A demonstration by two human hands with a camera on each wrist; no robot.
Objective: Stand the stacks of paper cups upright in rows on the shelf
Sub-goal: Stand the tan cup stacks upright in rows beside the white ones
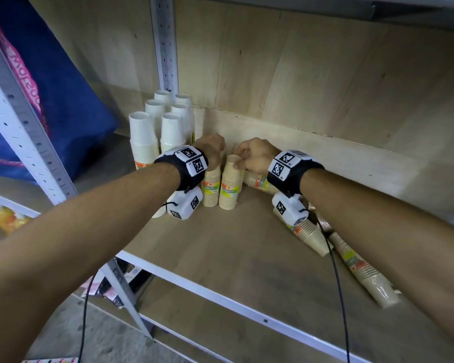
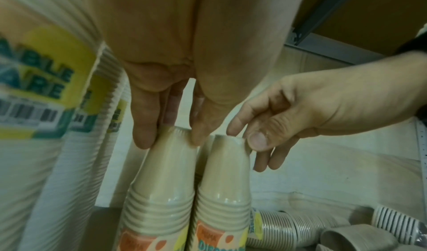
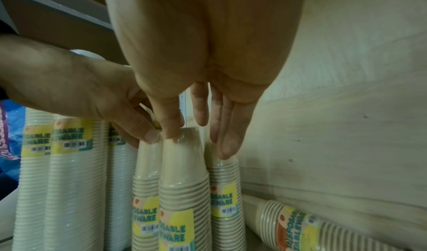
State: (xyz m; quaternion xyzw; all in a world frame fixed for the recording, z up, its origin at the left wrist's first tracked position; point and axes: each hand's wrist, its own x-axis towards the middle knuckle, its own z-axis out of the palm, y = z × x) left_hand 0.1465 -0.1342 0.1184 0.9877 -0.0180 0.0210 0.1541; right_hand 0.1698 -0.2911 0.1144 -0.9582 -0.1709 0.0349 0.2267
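Two beige stacks of paper cups stand upright, bases up, side by side on the shelf board (image 1: pixel 220 247). My left hand (image 1: pixel 212 150) grips the top of the left beige stack (image 1: pixel 210 191) between thumb and fingers (image 2: pixel 143 136). My right hand (image 1: pixel 248 155) pinches the top of the right beige stack (image 1: pixel 230 187) with thumb and index finger; its other fingers (image 3: pixel 227 141) hang straight behind. A third beige stack (image 3: pixel 224 191) stands behind them. Several white stacks (image 1: pixel 168 127) stand in two rows at the back left.
Wrapped beige stacks lie on their sides to the right: one near the back wall (image 1: pixel 258 182), two nearer the front (image 1: pixel 312 237) (image 1: pixel 364 273). A perforated metal post (image 1: pixel 165 43) rises behind the white stacks. A blue bag (image 1: pixel 63 100) fills the left bay.
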